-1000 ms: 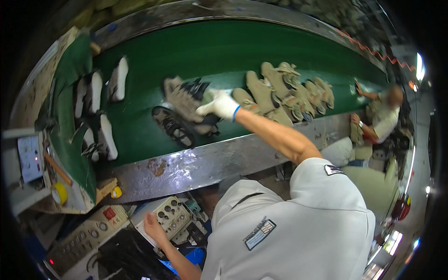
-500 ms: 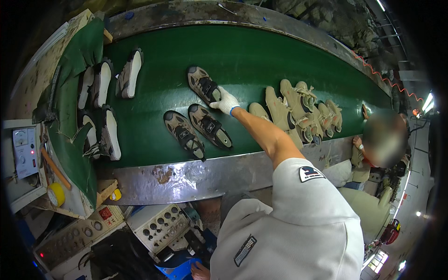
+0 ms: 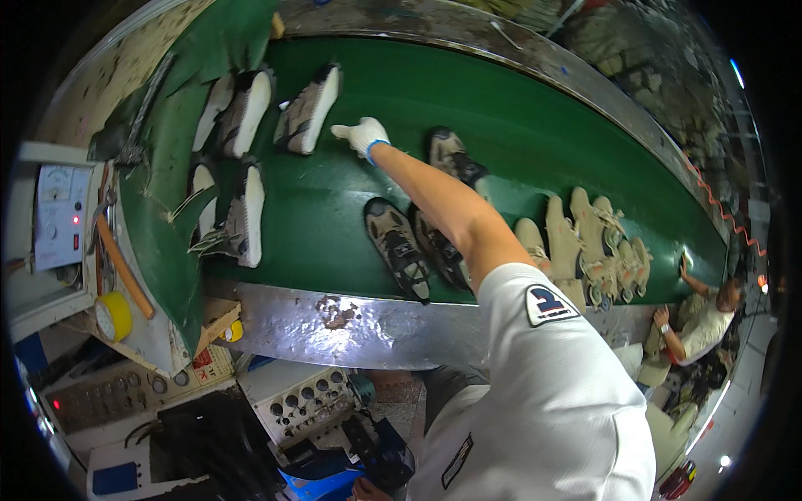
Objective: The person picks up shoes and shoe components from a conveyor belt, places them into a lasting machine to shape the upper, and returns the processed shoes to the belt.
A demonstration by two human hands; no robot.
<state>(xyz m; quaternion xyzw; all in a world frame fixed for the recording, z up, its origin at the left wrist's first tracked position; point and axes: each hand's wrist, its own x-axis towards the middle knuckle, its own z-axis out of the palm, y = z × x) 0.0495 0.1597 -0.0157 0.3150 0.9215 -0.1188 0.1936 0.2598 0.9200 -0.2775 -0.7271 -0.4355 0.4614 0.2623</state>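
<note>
My right hand [image 3: 362, 137], in a white knit glove, hovers over the green belt [image 3: 326, 200] holding nothing. One finger stretches left toward a brown shoe [image 3: 309, 108] lying on its side, pale sole showing. Several similar shoes [image 3: 246, 213] lie sideways at the belt's left end. Under my forearm are three brown-and-black shoes: one upright nearer me [image 3: 397, 246], one partly covered by the arm [image 3: 439, 242], and one farther off [image 3: 455, 154]. My left hand [image 3: 368, 491] shows only in part at the lower edge, beside a blue object; its fingers are mostly hidden.
Beige lace-up shoes [image 3: 589, 234] cluster on the belt to the right, near a co-worker [image 3: 706, 321]. A metal ledge [image 3: 359, 330] runs along the near side. A control box with knobs [image 3: 313, 401], a yellow tape roll [image 3: 114, 316] and a green cloth flap [image 3: 167, 242] sit left.
My gloved right hand has let go of the far brown-and-black shoe and moved left toward the shoes lying on their sides. My view has turned left, so everything appears shifted rightward.
</note>
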